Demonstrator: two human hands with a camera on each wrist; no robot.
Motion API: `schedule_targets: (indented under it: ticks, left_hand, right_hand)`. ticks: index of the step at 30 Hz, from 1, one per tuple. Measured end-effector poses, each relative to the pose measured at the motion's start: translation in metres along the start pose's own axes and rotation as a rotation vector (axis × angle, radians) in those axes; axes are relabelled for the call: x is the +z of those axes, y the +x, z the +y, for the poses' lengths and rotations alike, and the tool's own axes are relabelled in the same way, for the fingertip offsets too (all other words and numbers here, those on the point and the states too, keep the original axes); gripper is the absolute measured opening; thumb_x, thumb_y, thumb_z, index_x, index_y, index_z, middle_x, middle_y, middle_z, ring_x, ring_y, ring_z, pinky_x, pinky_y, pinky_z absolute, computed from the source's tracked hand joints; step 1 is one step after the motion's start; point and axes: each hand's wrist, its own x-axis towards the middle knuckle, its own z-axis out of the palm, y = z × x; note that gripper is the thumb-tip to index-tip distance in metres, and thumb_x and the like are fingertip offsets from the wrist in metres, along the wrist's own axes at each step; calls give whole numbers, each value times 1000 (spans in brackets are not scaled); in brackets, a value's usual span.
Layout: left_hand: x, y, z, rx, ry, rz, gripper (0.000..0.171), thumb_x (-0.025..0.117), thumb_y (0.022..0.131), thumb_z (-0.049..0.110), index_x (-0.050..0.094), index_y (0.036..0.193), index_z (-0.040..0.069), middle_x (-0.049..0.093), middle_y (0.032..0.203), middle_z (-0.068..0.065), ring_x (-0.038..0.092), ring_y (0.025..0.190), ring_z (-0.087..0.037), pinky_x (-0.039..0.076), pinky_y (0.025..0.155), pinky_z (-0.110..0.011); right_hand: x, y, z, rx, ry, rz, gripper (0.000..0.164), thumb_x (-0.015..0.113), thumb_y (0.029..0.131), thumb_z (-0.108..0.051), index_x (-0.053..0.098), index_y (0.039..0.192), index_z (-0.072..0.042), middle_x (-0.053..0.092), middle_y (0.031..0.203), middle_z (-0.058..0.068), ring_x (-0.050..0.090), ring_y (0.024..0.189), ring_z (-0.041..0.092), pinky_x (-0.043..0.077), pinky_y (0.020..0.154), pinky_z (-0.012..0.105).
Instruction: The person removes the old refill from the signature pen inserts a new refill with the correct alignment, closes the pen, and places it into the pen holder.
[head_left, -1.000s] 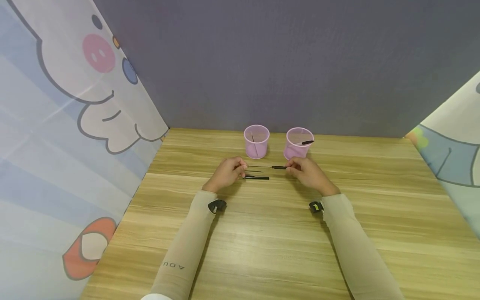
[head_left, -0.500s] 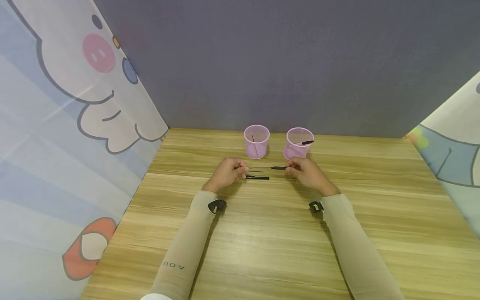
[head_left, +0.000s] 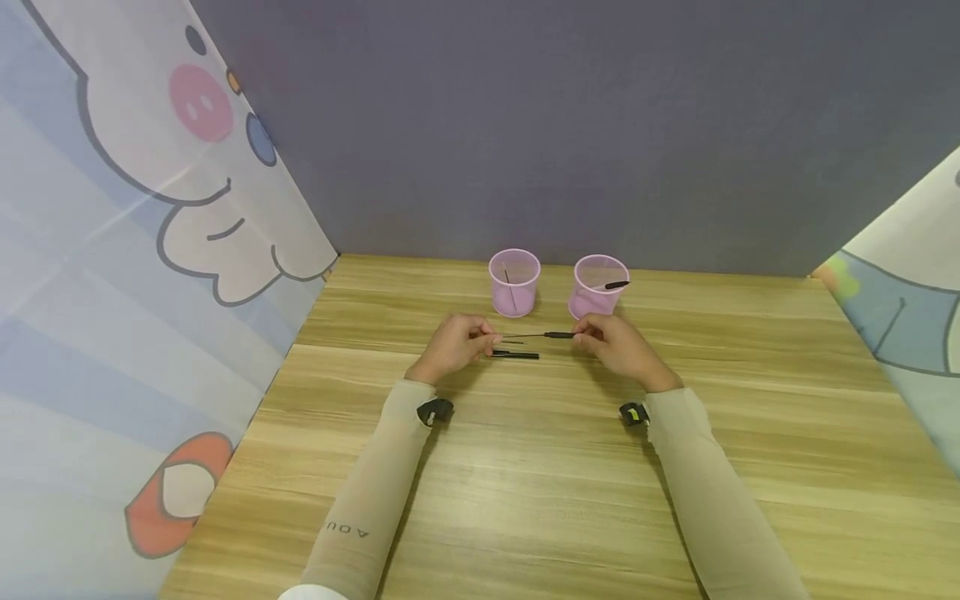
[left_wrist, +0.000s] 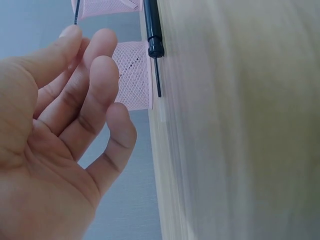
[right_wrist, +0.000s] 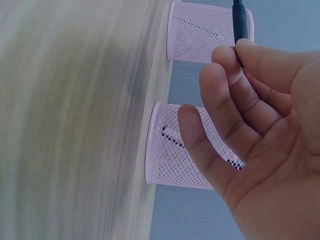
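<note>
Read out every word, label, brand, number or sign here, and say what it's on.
"AQU" or "AOU", upside down: left sleeve; middle letter too small to be sure.
Yellow marking by right wrist: too small to read.
Held pen, black tube: no readable lettering.

I see a slim rod [head_left: 525, 335] with a short black handle [head_left: 558, 335], strung sideways between two hands, to the front-left of the right pink cup [head_left: 587, 302]. The left hand [head_left: 453, 343] pinches its thin end, the right hand [head_left: 617, 346] its handle. I make out a thin dark stick [head_left: 515, 342] and a black tube [head_left: 517, 356], roughly parallel to it, the tube farther in front of that cup.
</note>
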Motion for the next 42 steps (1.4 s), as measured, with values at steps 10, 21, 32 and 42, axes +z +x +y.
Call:
schedule_targets:
  ticks: [10,21,32,42]
  left_hand:
    - [-2,0,1,21,25,-4,15,66,100,17,76,97,7,71,74,-5,66,63,-17,57,57,-27]
    - [-2,0,2,27,40,3,13,67,100,16,77,98,8,71,74,-3,66,64,-15,58,59,-26]
    - [-1,0,2,22,33,0,14,67,100,16,78,100,8,70,75,-3,66,65,-13,58,60,-26]
    - [0,-1,5,24,63,-9,13,67,100,18,77,99,9,71,74,-2,67,64,-19,55,56,-26]
  right_hand:
    - [1,-1,2,-4,10,-2,11,66,98,-6,71,105,1,71,88,11,61,79,16,51,68,25]
    - [2,-1,1,15,14,-11,11,65,99,-7,70,105,0,72,87,9,63,78,16,53,67,25]
    - [2,-1,-2,28,45,-32,10,65,100,-8,69,103,0,70,86,10,63,78,19,54,67,25]
    - [4,0,0,35,54,-41,12,65,100,-10,69,103,1,70,86,9,64,78,18,55,67,26]
